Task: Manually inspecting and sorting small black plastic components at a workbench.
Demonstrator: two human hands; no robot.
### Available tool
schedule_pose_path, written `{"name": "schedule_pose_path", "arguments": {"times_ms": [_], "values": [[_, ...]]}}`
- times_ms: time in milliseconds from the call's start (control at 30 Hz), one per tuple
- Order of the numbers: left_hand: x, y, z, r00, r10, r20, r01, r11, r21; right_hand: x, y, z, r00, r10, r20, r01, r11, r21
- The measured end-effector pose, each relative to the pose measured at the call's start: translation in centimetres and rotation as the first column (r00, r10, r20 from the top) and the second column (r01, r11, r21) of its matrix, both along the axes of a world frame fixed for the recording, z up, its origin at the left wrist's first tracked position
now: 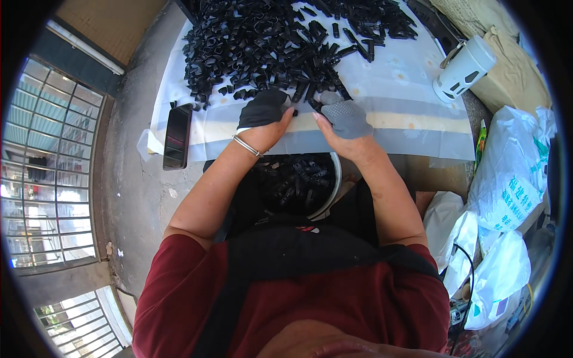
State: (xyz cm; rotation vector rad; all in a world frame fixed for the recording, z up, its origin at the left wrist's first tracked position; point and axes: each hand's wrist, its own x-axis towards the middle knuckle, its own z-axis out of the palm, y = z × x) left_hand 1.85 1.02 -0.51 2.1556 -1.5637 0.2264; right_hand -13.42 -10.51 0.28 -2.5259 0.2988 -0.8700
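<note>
One black piece [314, 105], slanting away leftward, right fingers [329, 98]

A makeshift workshop, by the look of it — black parts [239, 56] heaped on a covered table [406, 77] beyond the fingers [329, 99]; a bucket [338, 173] of more below them; barred window [51, 161] far left of them; plastic bags [507, 170] to their right.

Parts [248, 51] lie on the table [394, 80] between 1 phone [177, 136], left, and 1 bottle [469, 64], right.
</note>
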Motion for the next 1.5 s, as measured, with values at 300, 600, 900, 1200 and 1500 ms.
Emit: {"name": "schedule_pose_path", "arguments": {"times_ms": [300,600,900,1200,1500], "values": [[0.2,0.4,-0.2,0.989,-0.102,0.105,0.099,0.994,0.036,-0.1,0.1,-0.9,0.993,-0.075,-0.089,0.071,0.996,-0.056],[-0.3,1.0,-1.1,0.993,-0.090,0.082,0.092,0.996,-0.015,0.1,1.5,-0.5,0.997,0.039,-0.071,-0.049,0.989,-0.141],[-1.1,1.8,-1.0,0.474,0.030,-0.880,-0.187,0.980,-0.067,0.6,3.5,0.1,0.997,-0.076,-0.030,0.066,0.965,-0.255],[-2.4,4.0,-3.2,0.129,-0.186,-0.974,-0.026,0.981,-0.191,-0.2,3.1,-0.3,0.998,0.048,-0.038,-0.058,0.946,-0.318],[-3.2,3.2,-0.8,0.428,-0.087,-0.900,-0.100,0.985,-0.142,-0.4,3.2,1.9,0.990,0.103,-0.099,-0.086,0.982,0.166]]}}
